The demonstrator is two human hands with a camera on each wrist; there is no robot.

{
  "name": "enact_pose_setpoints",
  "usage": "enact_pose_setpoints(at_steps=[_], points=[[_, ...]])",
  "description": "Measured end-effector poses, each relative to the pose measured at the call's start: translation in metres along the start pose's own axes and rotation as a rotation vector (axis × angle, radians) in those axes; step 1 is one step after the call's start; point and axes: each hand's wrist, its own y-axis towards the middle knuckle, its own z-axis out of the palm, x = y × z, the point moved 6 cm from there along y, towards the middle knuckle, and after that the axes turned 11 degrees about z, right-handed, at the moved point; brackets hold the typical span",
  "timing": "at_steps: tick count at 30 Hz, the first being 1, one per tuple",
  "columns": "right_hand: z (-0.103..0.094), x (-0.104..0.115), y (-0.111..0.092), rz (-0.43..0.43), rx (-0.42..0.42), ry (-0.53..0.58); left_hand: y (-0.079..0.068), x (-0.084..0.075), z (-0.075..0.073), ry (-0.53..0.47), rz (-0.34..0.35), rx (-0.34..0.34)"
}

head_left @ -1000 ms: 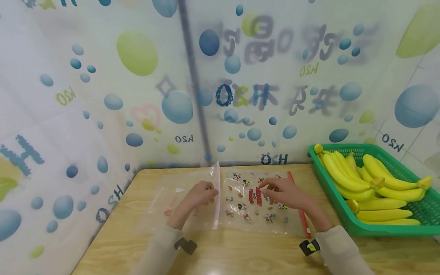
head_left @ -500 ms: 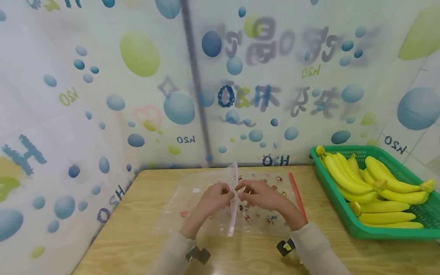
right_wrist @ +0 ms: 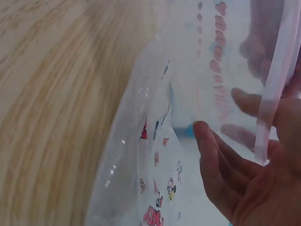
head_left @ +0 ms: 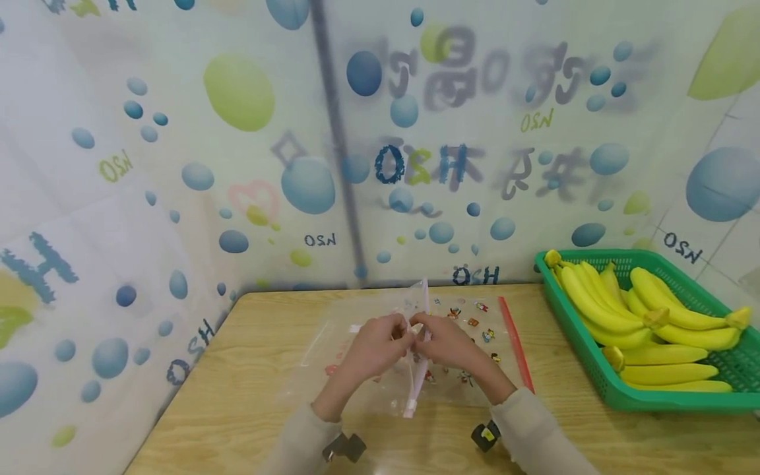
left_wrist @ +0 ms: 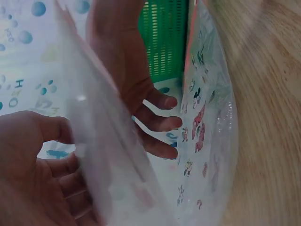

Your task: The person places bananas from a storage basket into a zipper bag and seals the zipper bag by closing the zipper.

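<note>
A clear zip bag with a pale pink zip strip stands partly lifted off the table, its strip bowed apart near the hands. My left hand pinches the strip from the left. From the right, my right hand pinches the same strip, its fingertips close to the left ones. In the left wrist view, the other fingers of the right hand are loosely bent. Beneath the right hand lies a second clear zip bag with cartoon prints and a red strip. The thumb tips are partly hidden by plastic.
At the right of the wooden table stands a green plastic basket holding several yellow bananas. A patterned curtain hangs behind the table's back edge.
My left hand has moved right, drawing the pink-strip bag over the printed one. My right hand has come left onto the strip, which now bows apart between the hands.
</note>
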Motion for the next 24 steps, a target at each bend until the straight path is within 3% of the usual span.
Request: enact_pose_setpoints(at_steps=[3,7,11,15,20,24], points=[[0.002,-0.003,0.002,0.039,0.005,0.048,-0.001,-0.005,-0.007,0.075,0.027,-0.050],[0.004,-0.007,0.004,0.058,0.020,0.108,-0.002,-0.011,-0.022,0.139,0.053,-0.173],[0.003,-0.010,0.006,0.071,0.007,0.092,-0.004,-0.012,-0.035,0.147,0.035,-0.278],[0.001,-0.013,0.007,0.123,-0.016,0.072,-0.006,-0.014,-0.045,0.157,0.038,-0.337],[0.000,-0.014,0.008,0.176,-0.068,0.029,-0.007,-0.023,-0.050,0.282,0.188,-0.328],[0.003,-0.014,0.007,0.192,-0.049,0.020,-0.010,-0.027,-0.049,0.361,0.340,-0.283]])
